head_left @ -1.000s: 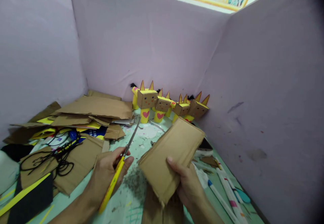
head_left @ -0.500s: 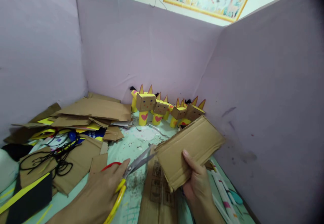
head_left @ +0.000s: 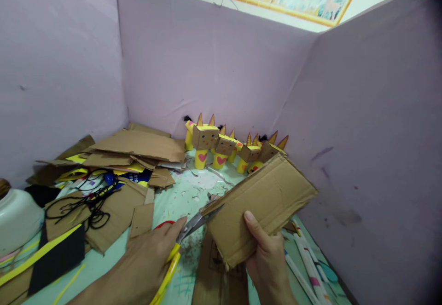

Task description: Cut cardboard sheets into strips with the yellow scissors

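Note:
My left hand (head_left: 152, 254) is closed on scissors (head_left: 172, 254) with red and yellow handles. Their blades are parted around the left edge of a folded brown cardboard piece (head_left: 262, 204). On the right, my right hand (head_left: 269, 259) grips that cardboard from below, thumb on its front face. Under it, a long printed cardboard piece (head_left: 221, 282) lies on the table. Beyond the cardboard stand several yellow figures (head_left: 205, 141) with box heads, pointed horns and pink hearts.
Stacked cardboard (head_left: 138, 146), black cord (head_left: 98, 217) and black paper (head_left: 57, 261) lie at left, beside a white jar (head_left: 19, 222). Pens (head_left: 311, 268) lie at right. Pale purple walls (head_left: 214, 66) enclose the green table (head_left: 172, 204).
The cardboard has come left and down onto the scissors, so its edge is now between the blades. The whole view has shifted, with the background sliding right.

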Tool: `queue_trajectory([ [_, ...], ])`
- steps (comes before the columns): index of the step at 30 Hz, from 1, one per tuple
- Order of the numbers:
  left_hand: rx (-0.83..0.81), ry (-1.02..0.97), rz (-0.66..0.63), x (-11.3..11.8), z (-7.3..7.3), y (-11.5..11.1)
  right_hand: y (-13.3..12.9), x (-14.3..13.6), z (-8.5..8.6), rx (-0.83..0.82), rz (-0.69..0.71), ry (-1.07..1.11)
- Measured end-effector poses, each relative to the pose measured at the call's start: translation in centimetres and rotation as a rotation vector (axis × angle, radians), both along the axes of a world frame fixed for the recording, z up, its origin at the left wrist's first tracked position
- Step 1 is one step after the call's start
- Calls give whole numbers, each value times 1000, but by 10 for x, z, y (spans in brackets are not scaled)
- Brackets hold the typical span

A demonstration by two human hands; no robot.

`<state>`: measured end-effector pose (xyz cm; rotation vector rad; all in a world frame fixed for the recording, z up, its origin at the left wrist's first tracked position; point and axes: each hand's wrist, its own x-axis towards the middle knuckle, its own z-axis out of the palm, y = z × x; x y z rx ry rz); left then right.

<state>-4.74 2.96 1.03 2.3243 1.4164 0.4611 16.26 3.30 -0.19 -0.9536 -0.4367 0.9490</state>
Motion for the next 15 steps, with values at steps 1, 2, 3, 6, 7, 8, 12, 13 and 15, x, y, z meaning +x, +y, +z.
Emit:
queue_trajectory([
  [1,-3,2,7,1,1,-1,0,0,0,0,-3,8],
  [2,-6,6,10,2,2,-1,0,1,0,-3,-9,15],
  [3,-11,12,9,2,3,-2,0,1,0,-7,-13,18],
  [6,-16,14,-9,0,6,-2,1,2,1,-18,-31,3],
  [7,-15,8,-14,-1,7,-2,1,2,1,-22,-33,-3],
  [8,-14,2,-20,-2,8,-2,1,2,1,-23,-30,-8],
  [12,-22,-15,-29,-2,8,-3,-1,1,1,-15,-19,-29],
  [13,-21,-24,-25,-2,7,-3,-1,1,1,-13,-20,-34],
  [15,-10,-49,0,-2,5,-4,-2,1,0,-21,-27,-34],
])
